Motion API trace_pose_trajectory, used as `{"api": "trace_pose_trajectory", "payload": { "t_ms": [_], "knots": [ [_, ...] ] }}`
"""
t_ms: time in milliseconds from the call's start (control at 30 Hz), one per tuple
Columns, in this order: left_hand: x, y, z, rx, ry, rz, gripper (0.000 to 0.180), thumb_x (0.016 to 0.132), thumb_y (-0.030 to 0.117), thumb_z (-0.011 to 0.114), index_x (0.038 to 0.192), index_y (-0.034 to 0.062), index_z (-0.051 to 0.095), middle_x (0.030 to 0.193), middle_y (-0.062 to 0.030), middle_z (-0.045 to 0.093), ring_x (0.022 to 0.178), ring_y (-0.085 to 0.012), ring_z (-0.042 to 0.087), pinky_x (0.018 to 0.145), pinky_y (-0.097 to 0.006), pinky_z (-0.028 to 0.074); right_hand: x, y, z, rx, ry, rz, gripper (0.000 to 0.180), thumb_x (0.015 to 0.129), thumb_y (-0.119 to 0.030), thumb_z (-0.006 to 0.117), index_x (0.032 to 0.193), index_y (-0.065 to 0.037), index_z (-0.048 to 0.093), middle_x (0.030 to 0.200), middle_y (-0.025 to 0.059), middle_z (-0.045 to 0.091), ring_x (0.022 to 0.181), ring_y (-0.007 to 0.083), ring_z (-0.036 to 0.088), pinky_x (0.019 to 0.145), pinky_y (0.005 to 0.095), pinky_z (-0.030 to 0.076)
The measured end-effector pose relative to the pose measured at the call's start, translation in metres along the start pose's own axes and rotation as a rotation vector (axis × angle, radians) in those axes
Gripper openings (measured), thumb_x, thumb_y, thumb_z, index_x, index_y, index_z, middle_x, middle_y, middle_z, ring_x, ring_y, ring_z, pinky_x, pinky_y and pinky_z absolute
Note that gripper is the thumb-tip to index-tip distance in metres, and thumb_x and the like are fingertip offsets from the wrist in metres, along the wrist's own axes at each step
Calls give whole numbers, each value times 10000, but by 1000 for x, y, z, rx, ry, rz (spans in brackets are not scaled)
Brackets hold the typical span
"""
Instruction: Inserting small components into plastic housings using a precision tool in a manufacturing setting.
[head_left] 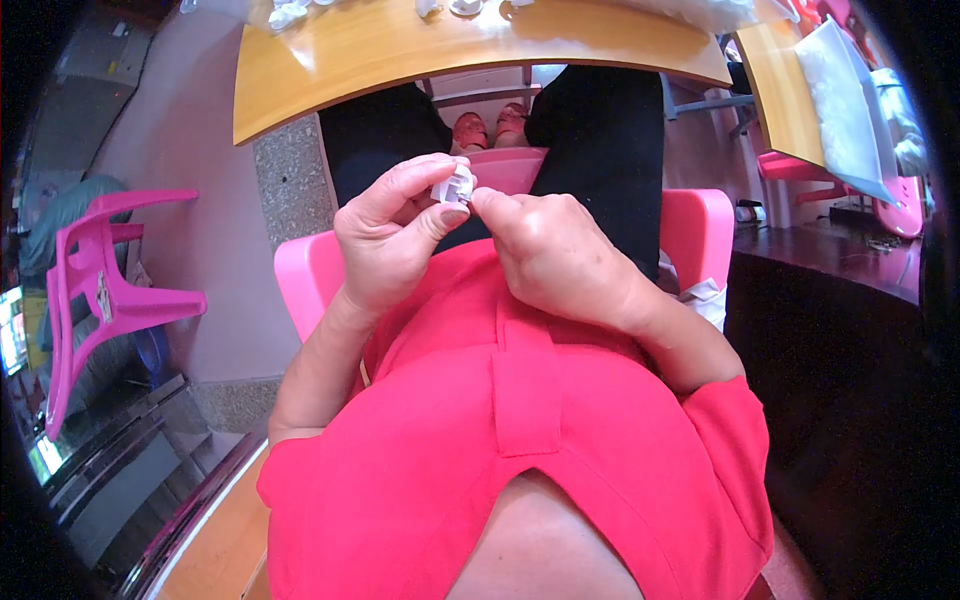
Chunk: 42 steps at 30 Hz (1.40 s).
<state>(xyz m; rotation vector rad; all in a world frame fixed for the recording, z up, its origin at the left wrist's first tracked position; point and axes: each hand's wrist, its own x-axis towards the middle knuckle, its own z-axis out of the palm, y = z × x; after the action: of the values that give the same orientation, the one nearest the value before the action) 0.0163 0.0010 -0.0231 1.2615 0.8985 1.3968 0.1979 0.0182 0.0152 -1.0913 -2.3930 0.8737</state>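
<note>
— What is sitting between the fingers?

— A small white plastic piece (455,186), blocky and slightly glossy, is being held above the person's lap, in front of the red shirt (520,440). The left hand (390,235) is pinching it from the left, thumb and curled fingers closing on it. The right hand (555,250) is meeting it from the right, thumb tip pressing against the piece, the other fingers folded into the palm.

— And around it?

— The person is sitting on a smooth pink plastic chair (700,235), black trousers running toward red shoes (490,128) on the floor. Beyond the knees a wooden table (400,60) with a rounded front edge is carrying small white bits near its far edge; what they are is too small to tell. At the table's right corner a clear plastic bag (840,110) is holding something white. A second pink chair (100,290) is lying tipped over at the left.
</note>
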Motion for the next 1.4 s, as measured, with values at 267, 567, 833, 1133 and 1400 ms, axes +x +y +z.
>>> {"api": "trace_pose_trajectory", "payload": {
  "t_ms": [267,567,833,1133,1400],
  "knots": [
    [-6,-11,0,273,-69,32,304,798,-52,685,1097,-29,638,1127,-152,631,991,-188,624,855,-297,529,-6,-15,-1,-631,-63,-46,158,790,-81,573,902,30,565,650,112,607,578,217,655,443,312,503],
    [-4,-19,8,-83,-120,-266,253,793,-56,690,1029,-25,605,971,-90,658,905,-148,635,803,-278,544,-13,-17,-11,-727,-223,-110,194,839,-80,542,970,53,593,680,112,628,600,201,656,456,311,501],
    [9,-9,-7,-456,-159,-247,245,867,50,634,1093,-38,605,1030,-149,650,867,-183,622,776,-304,532,-10,-17,-36,-464,-8,-33,240,765,-61,592,999,-32,549,687,107,567,626,273,620,530,370,492],
    [9,-4,-8,-470,-158,-246,246,884,97,631,1087,-39,605,1024,-147,651,866,-181,622,760,-294,529,-10,-23,-25,-541,40,-121,163,790,-105,555,899,15,574,678,120,608,609,236,656,472,336,513],
    [9,-6,-7,-430,-159,-233,242,872,82,645,1077,-39,608,1030,-150,651,873,-177,620,765,-302,531,-11,-20,-15,-646,54,-97,258,781,-78,591,1017,28,603,665,71,553,611,198,613,498,313,489]
  ]
}}
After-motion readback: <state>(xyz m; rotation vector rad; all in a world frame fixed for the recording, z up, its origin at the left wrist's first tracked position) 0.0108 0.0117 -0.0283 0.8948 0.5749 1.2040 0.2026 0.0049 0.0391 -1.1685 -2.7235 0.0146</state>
